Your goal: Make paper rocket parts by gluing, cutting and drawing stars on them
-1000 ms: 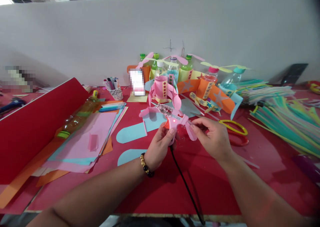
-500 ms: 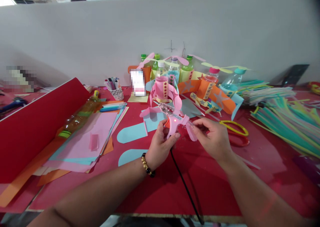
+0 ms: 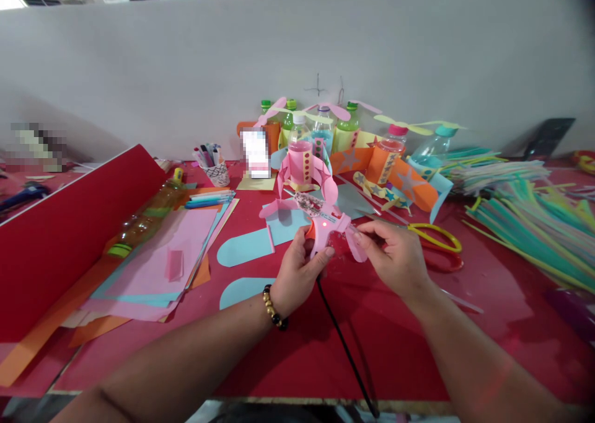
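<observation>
A pink hot glue gun (image 3: 328, 227) with a lit red light is held above the red table, its nozzle tilted up and left. My left hand (image 3: 297, 265) is closed around its handle. At the gun's rear end my right hand (image 3: 393, 255) pinches what looks like a short glue stick, mostly hidden by the fingers. A black cord hangs from the handle. Left of the gun lie a light blue rounded paper piece (image 3: 244, 247) with a pink strip at its edge, and another blue paper piece (image 3: 244, 291), partly behind my left wrist.
Decorated bottles with paper propellers, among them a pink one (image 3: 300, 162), stand against the grey wall. Yellow-handled scissors (image 3: 437, 237) lie right of my hand, near a bundle of colourful straws (image 3: 530, 224). Paper sheets (image 3: 153, 249), a clear bottle (image 3: 149, 215) and a pen cup (image 3: 218, 175) are at left.
</observation>
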### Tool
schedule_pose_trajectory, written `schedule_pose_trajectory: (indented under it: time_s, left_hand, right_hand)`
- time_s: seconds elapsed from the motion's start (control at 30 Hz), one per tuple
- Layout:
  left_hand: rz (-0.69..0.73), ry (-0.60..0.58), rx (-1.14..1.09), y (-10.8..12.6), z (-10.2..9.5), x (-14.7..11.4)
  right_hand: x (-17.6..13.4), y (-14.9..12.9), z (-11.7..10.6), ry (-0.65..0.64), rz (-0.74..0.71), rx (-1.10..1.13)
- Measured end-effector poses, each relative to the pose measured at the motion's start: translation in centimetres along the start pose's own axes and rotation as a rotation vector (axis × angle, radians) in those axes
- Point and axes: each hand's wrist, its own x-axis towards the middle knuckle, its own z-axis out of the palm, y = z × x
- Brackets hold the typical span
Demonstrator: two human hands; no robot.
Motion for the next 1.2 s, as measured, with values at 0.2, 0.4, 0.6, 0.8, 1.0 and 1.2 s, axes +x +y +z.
schedule_pose_trajectory:
  time_s: [0.2,0.4,0.6,0.8,1.0,1.2]
  left_hand:
    - [-0.007,0.007,-0.009,0.0,0.0,-0.1]
    - [0.004,0.010,-0.013,0.1,0.1,-0.2]
    - [0.027,0.000,0.012,0.1,0.1,-0.2]
    - [0.033,-0.005,0.023,0.1,0.0,-0.1]
    - [0.055,-0.016,0.039,-0.5,-0.2,-0.2]
    - [0.085,-0.023,0.019,-0.9,-0.3,-0.1]
  right_hand:
    - [0.1,0.1,-0.1,-0.009,-0.017,-0.020]
    - [0.1,0.1,-0.2,-0.021,-0.021,-0.019]
    - [0.1,0.3,-0.2,-0.040,-0.072,-0.026]
    - [0.1,0.5,-0.1,-0.056,-0.093,-0.026]
    - [0.1,0.6,-0.1,-0.073,-0.095,-0.023]
    - [0.2,0.6,-0.1,-0.111,-0.085,-0.028]
